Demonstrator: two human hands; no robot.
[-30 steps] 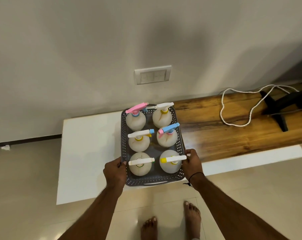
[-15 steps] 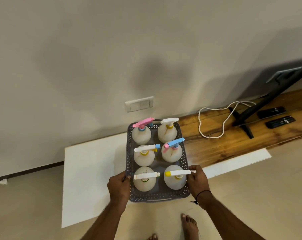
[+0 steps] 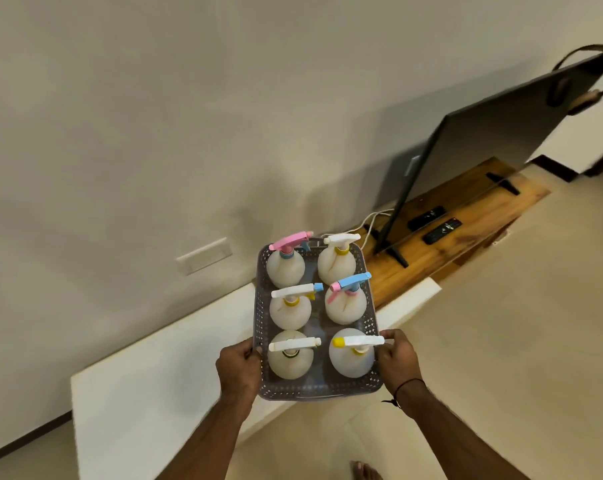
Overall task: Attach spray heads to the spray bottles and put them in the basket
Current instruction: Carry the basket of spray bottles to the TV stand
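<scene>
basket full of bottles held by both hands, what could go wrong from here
1. Both hands, left and right, grip only the near end of the basket, so its far end could dip and the six bottles slide away.
2. The near right spray head reaches the right hand's fingers; a regrip might knock it.
3. The TV and remotes sit close on the right; a swing could hit them.

Both forearms extend forward, bare. Left hand (image 3: 239, 367) grips the near left edge of the basket (image 3: 319, 389), fingers curled over the rim. Right hand (image 3: 397, 358) grips the near right edge likewise; dark cord at wrist.
</scene>
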